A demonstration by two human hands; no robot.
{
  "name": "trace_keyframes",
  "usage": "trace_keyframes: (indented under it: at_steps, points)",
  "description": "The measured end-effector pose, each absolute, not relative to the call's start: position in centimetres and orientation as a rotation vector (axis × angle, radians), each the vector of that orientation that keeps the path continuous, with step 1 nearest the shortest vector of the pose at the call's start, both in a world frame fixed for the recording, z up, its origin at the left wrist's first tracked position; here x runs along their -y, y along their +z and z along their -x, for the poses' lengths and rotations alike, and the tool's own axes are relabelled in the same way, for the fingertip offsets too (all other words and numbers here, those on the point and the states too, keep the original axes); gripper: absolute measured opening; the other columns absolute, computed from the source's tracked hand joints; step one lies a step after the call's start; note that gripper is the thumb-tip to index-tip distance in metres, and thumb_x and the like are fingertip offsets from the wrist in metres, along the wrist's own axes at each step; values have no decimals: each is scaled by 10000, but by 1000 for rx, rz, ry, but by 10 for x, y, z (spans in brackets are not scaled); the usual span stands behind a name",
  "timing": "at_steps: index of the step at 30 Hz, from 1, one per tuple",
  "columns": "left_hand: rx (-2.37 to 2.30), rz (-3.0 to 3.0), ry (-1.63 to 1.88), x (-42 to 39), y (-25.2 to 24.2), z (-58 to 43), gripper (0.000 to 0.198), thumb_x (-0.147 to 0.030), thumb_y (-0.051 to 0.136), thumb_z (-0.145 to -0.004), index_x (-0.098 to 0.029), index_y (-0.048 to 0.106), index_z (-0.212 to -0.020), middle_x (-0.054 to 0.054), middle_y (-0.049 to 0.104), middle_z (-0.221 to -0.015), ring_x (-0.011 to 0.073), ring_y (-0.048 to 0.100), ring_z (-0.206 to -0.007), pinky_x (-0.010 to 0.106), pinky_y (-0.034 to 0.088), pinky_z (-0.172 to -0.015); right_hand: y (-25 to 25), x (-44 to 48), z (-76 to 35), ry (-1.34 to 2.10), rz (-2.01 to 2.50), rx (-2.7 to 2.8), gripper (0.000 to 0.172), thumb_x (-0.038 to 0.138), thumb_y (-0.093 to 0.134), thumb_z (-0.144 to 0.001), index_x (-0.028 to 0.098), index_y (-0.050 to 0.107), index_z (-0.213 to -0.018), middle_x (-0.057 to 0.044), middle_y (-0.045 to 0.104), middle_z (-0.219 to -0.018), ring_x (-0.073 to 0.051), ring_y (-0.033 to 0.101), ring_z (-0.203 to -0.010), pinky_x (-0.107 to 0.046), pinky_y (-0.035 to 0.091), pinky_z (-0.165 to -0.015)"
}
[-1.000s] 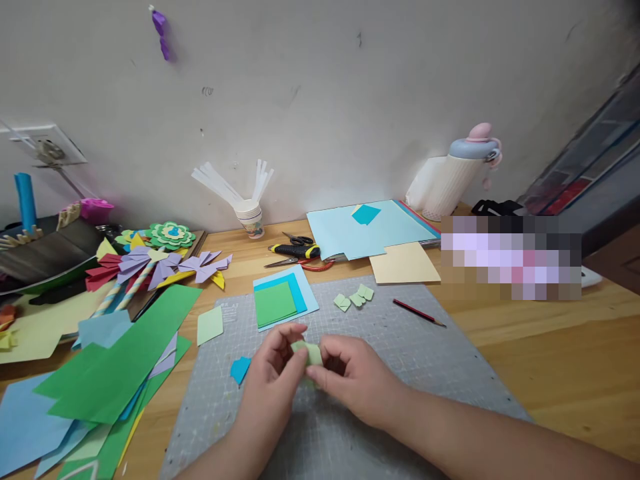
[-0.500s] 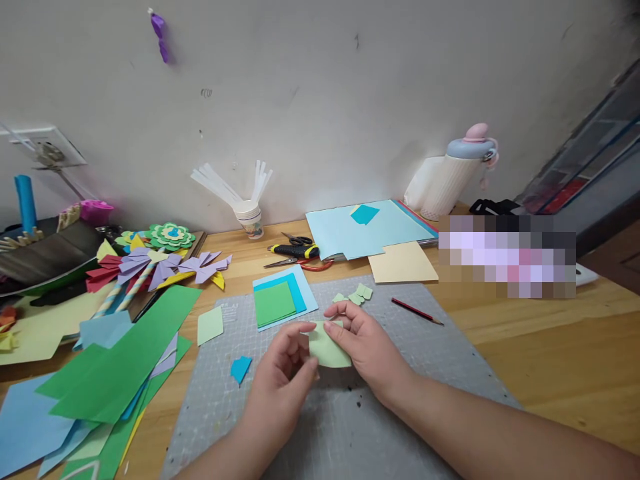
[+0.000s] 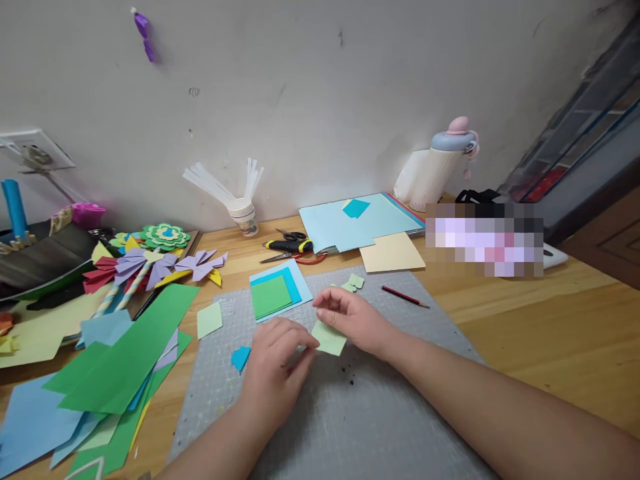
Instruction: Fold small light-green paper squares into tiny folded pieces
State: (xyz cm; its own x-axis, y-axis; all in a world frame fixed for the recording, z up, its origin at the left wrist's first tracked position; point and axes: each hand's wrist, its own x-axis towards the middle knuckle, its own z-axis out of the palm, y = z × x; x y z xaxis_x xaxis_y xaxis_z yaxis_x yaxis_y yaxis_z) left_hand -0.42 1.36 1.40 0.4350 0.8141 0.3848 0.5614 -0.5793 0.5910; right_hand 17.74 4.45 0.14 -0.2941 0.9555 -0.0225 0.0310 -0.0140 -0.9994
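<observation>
Observed: the pale green paper sits just above centre of the frame, over the grey cutting mat, between both hands.

Left hand: its grip is pressed together on the paper's left corner, with the fingertips touching the sheet.

Right hand: its grip is closed over the paper's upper right edge, fingers curled. Most of the sheet shows below and left of this hand. Whether the sheet rests flat on the mat or is held slightly clear of it cannot be told.

Surroundings:
- The stack of green and blue squares lies just up-left of the hands.
- The small pale green cut pieces lie just above the right hand.
- A blue scrap lies left of the left hand.
- A pencil lies to the right, well apart.
- The mat rests on the wooden counter.

Change from earlier frames: one second ago only a narrow part of the paper showed, bunched between the fingertips. Half a second ago it was opened out and faced the camera. It now shows as a flat sheet tipped lower toward the mat, and the right hand covers more of its upper edge.
</observation>
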Motion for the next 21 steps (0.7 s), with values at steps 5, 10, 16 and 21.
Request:
trace_keyframes:
  at_steps: [5, 10, 16, 21]
  points:
    - [-1341, -2614, 841, -8, 17, 3, 159, -124, 505, -854, -210, 576, -742, -8, 625, -749, 164, 531, -773, 305, 313, -680, 23, -34, -187, 872, 1206, 1853, 156, 282, 504, -875, 189, 536, -754, 13, 540, -767, -124, 489, -700, -246, 370, -626]
    - [-1439, -2648, 574, -4, 13, -2, 118, -108, 572, -788, -204, 569, -719, -12, 615, -731, 180, 521, -764, 316, 304, -666, 28, -14, -188, 461, 1154, 2468, 163, 295, 657, -783, 181, 564, -855, -23, 586, -881, -175, 514, -806, -282, 351, -670]
    - [-1445, -2573, 402, 5, 13, -5, 123, -156, 558, -817, -212, 602, -715, -9, 628, -740, 186, 531, -774, 335, 322, -690, 8, -6, -190, 336, 1197, 2588, 182, 192, 474, -903, 177, 580, -756, -20, 584, -799, -158, 514, -758, -273, 335, -646]
    - [-1495, -2453, 405, 8, 16, -4, 132, -197, 566, -825, -244, 656, -739, -11, 638, -774, 190, 538, -811, 344, 326, -714, 5, -7, -197, 625, 1275, 2385, 78, 197, 569, -850, 197, 626, -796, -4, 594, -850, -150, 538, -823, -252, 369, -708]
